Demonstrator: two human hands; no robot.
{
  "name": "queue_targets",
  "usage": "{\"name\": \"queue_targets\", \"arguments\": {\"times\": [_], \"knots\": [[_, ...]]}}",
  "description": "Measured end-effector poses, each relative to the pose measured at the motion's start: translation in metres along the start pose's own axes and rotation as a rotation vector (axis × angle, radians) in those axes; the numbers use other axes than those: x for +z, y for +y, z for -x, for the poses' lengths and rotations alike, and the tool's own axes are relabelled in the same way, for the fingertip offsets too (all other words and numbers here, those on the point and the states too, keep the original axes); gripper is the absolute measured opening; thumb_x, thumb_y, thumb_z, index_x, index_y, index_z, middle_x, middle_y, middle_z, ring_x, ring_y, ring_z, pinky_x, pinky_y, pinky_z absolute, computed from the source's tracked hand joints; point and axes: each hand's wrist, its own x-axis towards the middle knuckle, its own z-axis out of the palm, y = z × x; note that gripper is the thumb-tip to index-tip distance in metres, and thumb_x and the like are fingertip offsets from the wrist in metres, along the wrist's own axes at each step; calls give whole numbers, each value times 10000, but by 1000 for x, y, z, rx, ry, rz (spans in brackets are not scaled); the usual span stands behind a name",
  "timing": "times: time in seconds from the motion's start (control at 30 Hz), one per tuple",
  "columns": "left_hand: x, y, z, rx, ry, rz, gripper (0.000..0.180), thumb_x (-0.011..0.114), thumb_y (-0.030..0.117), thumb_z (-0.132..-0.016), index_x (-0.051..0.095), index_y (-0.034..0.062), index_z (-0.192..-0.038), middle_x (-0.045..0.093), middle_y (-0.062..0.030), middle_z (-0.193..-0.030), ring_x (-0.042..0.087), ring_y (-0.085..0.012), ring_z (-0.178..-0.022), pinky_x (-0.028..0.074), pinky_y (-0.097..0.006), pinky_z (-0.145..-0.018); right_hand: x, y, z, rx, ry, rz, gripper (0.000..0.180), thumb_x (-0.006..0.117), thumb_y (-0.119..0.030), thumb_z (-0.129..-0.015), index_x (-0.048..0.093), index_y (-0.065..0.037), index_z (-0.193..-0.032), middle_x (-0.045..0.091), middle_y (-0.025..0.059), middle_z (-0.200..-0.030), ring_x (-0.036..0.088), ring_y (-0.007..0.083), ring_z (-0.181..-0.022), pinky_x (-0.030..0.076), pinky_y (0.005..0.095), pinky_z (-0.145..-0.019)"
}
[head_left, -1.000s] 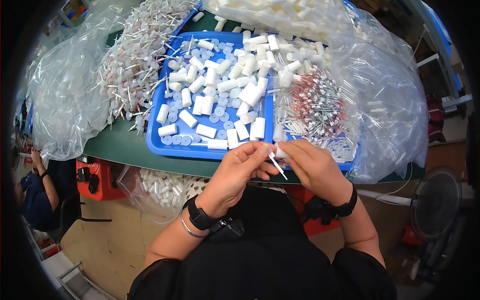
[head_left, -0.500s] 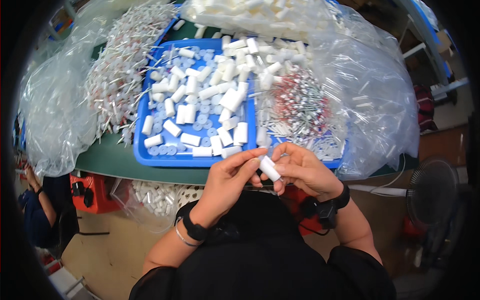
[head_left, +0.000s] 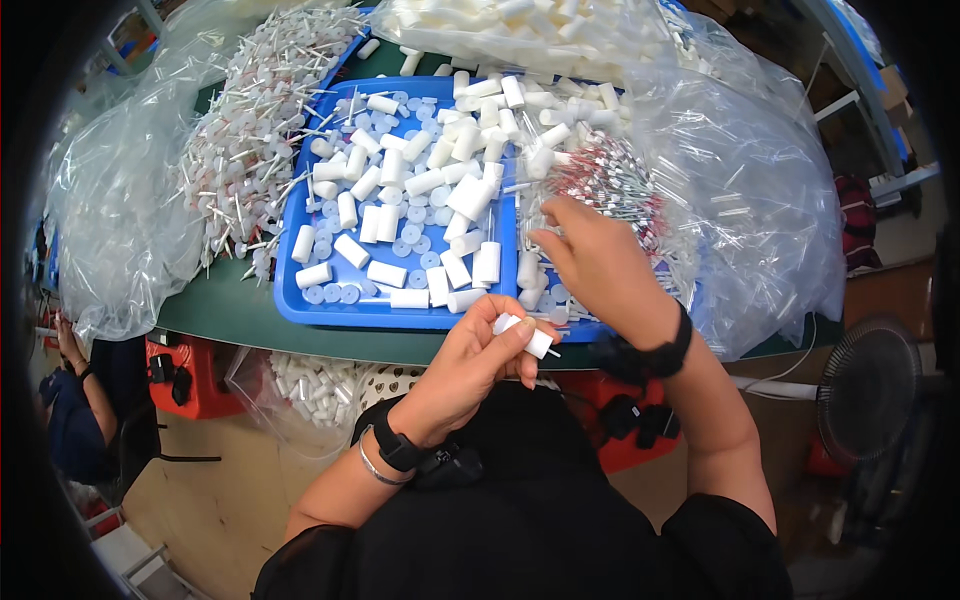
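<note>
In front of the blue tray (head_left: 375, 317), my left hand (head_left: 460, 360) is closed round a small white cylinder (head_left: 538, 344). A thin pin juts from the cylinder's lower right end. Over the right-hand tray (head_left: 585, 331), my right hand (head_left: 612, 270) is raised with thumb and forefinger apart and nothing visible between them. Just beyond its fingers lies a heap of thin red-and-white pieces (head_left: 605, 172). The left tray holds many loose white cylinders (head_left: 387, 273) and translucent discs (head_left: 411, 233).
Left of the trays, thin white sticks with discs (head_left: 235, 150) are piled up. Clear plastic bags (head_left: 745, 200) bulge at both sides, and another full of cylinders (head_left: 530, 30) lies at the back. A fan (head_left: 868, 385) stands at right; another person's arm (head_left: 85, 385) shows at far left.
My right hand has let go of the white cylinder and moved up and right over the right tray. The left hand keeps hold of the cylinder, near the same place.
</note>
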Motion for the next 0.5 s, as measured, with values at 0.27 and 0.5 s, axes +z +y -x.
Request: {"name": "queue_targets", "arguments": {"times": [0.27,0.5], "knots": [[-15,16,10,70,67,-42,300,534,294,-1081,584,17,-1184,676,-90,-1076,605,-83,-782,537,-260,-747,19,2,-14,128,-34,-78,393,744,-133,-867,583,28,-1188,716,209,-900,708,382,-797,537,436,-676],[-21,23,7,263,127,83,226,536,243,-1081,555,21,-1116,685,-115,-1147,606,-88,-784,529,-256,-754,-16,-20,21,-118,-77,-130,302,720,-96,-871,611,16,-1129,661,191,-978,666,371,-878,531,434,-750]]}}
